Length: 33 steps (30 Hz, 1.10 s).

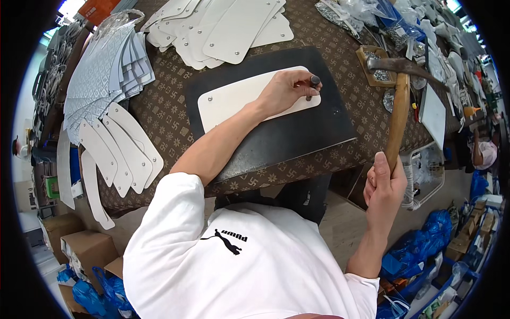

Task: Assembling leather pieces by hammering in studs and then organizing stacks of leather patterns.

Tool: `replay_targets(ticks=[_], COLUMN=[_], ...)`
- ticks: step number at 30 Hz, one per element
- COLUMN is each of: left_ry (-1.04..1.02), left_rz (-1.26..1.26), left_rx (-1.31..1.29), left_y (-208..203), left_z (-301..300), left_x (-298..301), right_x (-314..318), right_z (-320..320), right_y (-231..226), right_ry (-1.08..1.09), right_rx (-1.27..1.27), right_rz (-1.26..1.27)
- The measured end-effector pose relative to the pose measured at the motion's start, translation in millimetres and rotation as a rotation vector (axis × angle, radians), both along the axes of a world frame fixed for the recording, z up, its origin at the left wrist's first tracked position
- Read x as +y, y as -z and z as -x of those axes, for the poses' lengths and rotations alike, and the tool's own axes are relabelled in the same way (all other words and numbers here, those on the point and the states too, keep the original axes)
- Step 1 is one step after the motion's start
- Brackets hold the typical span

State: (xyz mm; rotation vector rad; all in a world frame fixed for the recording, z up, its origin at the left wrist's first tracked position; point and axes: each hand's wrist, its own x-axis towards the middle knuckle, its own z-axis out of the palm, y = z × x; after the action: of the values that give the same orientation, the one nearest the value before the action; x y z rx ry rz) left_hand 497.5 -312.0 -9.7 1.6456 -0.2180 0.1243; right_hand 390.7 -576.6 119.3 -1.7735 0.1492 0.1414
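Note:
My left hand is closed around a short dark metal punch, which stands roughly upright on the right end of a white rounded panel. A small metal stud shows at the panel's far left corner; my forearm and hand cover part of it. Under the panel lies a thick black board. My right hand grips the lower wooden handle of a hammer. The hammer is raised to the right of the board, with its metal head pointing away from me and apart from the punch.
White panels with studs are piled at the back. Patterned grey sheets and curved white strips lie at the left. A small box of metal fasteners sits at the right, near plastic bags and tools. A brown patterned cloth covers the table.

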Motion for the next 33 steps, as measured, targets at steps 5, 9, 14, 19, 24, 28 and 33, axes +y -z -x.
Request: replay_targets(ticks=[5,9,14,19,24,28,33], left_ry=[-0.009,-0.031,0.036,-0.084,-0.371,-0.342,-0.300], left_rz=[-0.120,-0.139,-0.187,0.658,-0.567,-1.107,-1.040], left_rx=[-0.026,-0.037,-0.025,0.289,0.414,0.182,0.288], left_y=[-9.1,-4.0,-4.4,-21.0,-62.9,-36.1,-37.5], left_z=[6.8,13.5,2.9,27.0,97.7,150.0,132.9], left_x=[-5.0,-6.5,-0.1,43.7,116.0,139.8,147.2], right_x=[-12.8,3.5,8.2,0.9,-7.5,1.0,-3.3], right_z=[-6.8,-9.9,-31.4,-12.4,-51.7,-90.8,-121.1], right_y=[-39.9,-15.5,41.7,57.2,82.6,91.3,141.0], right_ry=[-0.097,-0.258,-0.360,-0.109,0.047,0.125,0.117], right_rx=[-0.595,-0.690,-0.089,0.064,0.042,-0.065,-0.182], right_rz=[-0.224,-0.131,0.270,-0.002,-0.099,-0.110,-0.141])
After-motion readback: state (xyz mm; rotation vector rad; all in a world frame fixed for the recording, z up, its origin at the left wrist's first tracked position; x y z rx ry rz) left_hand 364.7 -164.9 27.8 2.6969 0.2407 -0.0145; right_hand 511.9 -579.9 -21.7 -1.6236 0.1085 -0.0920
